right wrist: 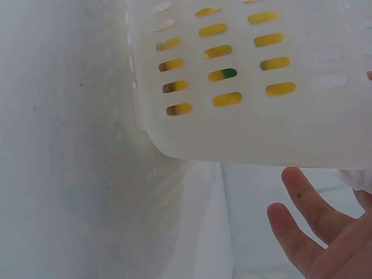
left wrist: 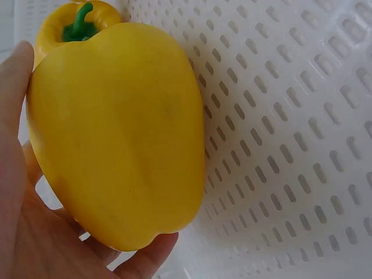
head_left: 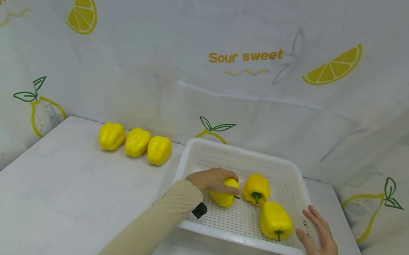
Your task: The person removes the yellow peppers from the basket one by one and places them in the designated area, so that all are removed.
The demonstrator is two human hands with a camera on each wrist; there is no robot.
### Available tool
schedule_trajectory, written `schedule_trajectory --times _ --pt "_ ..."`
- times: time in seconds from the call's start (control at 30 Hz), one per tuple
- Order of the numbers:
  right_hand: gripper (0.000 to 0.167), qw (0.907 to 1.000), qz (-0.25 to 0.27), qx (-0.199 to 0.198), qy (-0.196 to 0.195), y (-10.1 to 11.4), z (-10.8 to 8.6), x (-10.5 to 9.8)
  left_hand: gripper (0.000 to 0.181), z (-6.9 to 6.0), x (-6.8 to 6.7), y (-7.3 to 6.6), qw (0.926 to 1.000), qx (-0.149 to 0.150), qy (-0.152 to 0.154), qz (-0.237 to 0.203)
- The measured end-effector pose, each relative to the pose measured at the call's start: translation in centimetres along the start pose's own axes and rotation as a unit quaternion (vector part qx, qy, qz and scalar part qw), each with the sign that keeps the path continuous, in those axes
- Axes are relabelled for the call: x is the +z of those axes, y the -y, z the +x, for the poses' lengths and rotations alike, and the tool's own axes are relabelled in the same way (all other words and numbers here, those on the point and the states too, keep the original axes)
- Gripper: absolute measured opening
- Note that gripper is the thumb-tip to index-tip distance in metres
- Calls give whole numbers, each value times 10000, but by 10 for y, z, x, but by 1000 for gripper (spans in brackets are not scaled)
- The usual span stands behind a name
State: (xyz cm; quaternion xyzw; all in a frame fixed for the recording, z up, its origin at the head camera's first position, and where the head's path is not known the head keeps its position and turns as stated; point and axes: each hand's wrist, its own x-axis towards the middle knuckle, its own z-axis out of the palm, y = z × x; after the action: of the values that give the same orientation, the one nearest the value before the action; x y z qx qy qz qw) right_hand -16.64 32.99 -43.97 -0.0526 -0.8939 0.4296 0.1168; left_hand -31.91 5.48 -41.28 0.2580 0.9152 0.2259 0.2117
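Inside the white plastic basket (head_left: 242,241), my left hand (head_left: 214,179) grips a yellow bell pepper (head_left: 221,199) from above, its fingers curled round the side. The left wrist view shows that pepper close up, on or just above the slotted basket floor (left wrist: 279,151). Two more yellow bell peppers lie to its right, one farther back (head_left: 257,188) and one nearer the front (head_left: 276,220). At the basket's right rim is my right hand (head_left: 324,249), fingers spread and fairly straight. Whether it touches the rim I cannot tell.
On the white table (head_left: 67,195), left of the basket, three yellow bell peppers (head_left: 137,143) stand in a row near the back edge. Behind them hangs a white curtain (head_left: 149,68) printed with lemons. The basket's raised walls surround the left hand.
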Motion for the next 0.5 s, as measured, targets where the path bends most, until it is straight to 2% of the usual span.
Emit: schedule_trajectory --times 0.23,0.37,0.5 --pt "56 10000 27 -1 23 1 0 0 79 1 3 4 9990 -212 324 -240" --pt "56 10000 19 -11 7 1 0 0 81 3 3 5 9980 -210 443 -405" --pt "56 10000 -4 -39 -20 1 0 0 76 3 3 4 9983 -150 445 -345"
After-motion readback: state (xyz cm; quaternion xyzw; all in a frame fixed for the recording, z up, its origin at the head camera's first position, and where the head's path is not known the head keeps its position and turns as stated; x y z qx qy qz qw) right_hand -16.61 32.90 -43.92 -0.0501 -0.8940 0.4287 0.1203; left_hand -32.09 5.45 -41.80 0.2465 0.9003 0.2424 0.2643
